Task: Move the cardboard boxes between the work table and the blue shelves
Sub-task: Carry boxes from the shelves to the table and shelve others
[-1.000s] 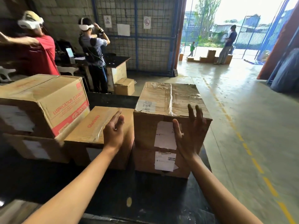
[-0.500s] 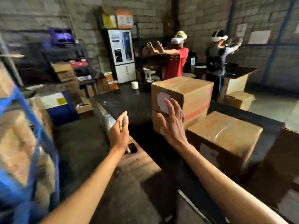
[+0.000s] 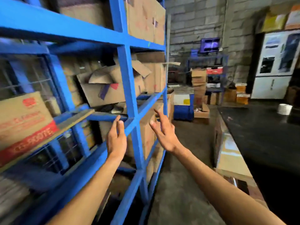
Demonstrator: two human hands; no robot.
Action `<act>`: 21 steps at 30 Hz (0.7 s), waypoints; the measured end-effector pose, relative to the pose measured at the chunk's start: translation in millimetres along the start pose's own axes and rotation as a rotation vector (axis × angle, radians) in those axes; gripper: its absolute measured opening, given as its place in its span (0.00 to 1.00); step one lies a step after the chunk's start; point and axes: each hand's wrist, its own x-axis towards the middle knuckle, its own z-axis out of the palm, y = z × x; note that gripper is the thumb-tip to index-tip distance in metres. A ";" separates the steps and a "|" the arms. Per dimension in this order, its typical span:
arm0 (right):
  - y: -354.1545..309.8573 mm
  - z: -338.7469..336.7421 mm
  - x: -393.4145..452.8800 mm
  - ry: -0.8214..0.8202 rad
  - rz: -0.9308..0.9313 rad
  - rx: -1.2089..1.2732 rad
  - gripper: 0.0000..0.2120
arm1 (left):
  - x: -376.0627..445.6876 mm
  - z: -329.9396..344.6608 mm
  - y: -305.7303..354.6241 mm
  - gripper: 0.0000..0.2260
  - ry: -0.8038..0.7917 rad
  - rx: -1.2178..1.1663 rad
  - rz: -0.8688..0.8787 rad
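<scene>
Both hands empty, left hand (image 3: 117, 138) and right hand (image 3: 164, 132) fingers straight, at the blue metal shelves (image 3: 129, 98). Brown cardboard boxes (image 3: 105, 90) sit inside. Grip one box by both sides; dark counter (image 3: 259, 127) is right.

Upper right of frame: white cabinet (image 3: 276, 62) with glazed doors against grey block wall (image 3: 194, 21). Right edge, mid-height: white tape roll (image 3: 284, 109). Centre background: blue bin (image 3: 183, 106) with white-and-yellow label, standing on concrete floor (image 3: 178, 184). Above it, a purple crate (image 3: 209, 44) tops a dark rack.
</scene>
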 end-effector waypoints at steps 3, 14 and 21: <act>-3.6 44.5 32.1 -0.108 -0.083 0.090 0.29 | 15.6 -34.8 -18.6 0.18 0.135 0.092 -0.086; -74.0 186.4 84.8 -0.558 -0.232 0.334 0.30 | 4.3 -185.6 -61.1 0.16 0.548 0.370 -0.194; -138.7 269.6 77.5 -0.645 -0.381 0.416 0.29 | 9.1 -280.2 -64.6 0.17 0.693 0.494 -0.107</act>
